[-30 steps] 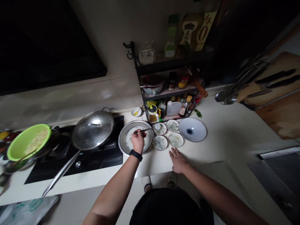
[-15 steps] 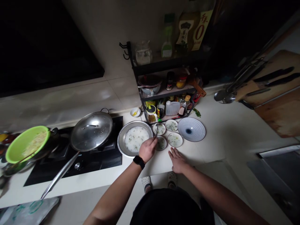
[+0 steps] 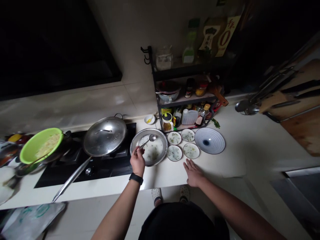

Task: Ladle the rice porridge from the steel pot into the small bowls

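Observation:
My left hand, a dark watch on its wrist, is closed around the handle of a metal spoon. The spoon's bowl is over a round steel basin of white liquid with green bits. Right of the basin, small dishes of similar white liquid stand close together: a back left dish, a back right dish, a front left dish and a front right dish. My right hand rests on the counter just in front of the front right dish, fingers spread, holding nothing.
A blue-patterned plate stands right of the dishes. Behind is a rack of bottles and jars. On the left, a lidded pan sits on the black stove, its handle jutting forward, beside a green colander.
My left hand has moved left with the spoon, from over the small dishes to over the basin. My right hand stays on the counter. The view has shifted slightly.

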A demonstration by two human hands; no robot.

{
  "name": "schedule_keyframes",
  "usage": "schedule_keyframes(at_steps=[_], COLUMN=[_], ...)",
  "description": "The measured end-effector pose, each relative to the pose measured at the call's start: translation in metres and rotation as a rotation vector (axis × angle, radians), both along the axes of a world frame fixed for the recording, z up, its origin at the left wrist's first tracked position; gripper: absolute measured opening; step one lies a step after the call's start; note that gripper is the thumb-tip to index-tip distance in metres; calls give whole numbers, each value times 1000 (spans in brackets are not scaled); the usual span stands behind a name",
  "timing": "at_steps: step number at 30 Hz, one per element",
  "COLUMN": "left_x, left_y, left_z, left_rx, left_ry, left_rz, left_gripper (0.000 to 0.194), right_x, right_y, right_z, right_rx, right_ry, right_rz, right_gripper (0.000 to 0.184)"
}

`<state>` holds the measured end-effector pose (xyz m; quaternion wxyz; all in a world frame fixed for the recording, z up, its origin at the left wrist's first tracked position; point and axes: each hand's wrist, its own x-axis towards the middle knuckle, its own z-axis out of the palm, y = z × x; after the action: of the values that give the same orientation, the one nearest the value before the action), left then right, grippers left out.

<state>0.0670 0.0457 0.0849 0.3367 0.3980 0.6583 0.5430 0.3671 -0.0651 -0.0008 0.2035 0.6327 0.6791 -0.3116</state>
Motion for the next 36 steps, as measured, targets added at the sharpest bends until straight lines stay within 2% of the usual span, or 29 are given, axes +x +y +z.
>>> schedule_keyframes(at_steps=[3,5,12,19,24,36], left_x=[-25,-31,-17,-17,-20,-11], left_y=[-6,-12,-25,-22,-19,-15], left_z=[-15,-23,-39,-46,-40,-10], left_rx=[-74,-93,-87,-196,-195,-98], left_ry=[50,60,-42,-213,-276,-313], left_rz=[16,7,-59,112,132,74], left_gripper=[33,30,35,30,26,33], right_x=[-1,-2,-4,-5,-5,-5], right_y=[0,0,1,1,2,2], right_z=[0,0,0,0,3,2], right_rx=[-2,-1,-7,-3,-20,-8], right_ry=[-27,-33,-58,-78,-66,-42], right_rz=[7,5,16,29,22,8], right_gripper=[111,111,112,111,111,111])
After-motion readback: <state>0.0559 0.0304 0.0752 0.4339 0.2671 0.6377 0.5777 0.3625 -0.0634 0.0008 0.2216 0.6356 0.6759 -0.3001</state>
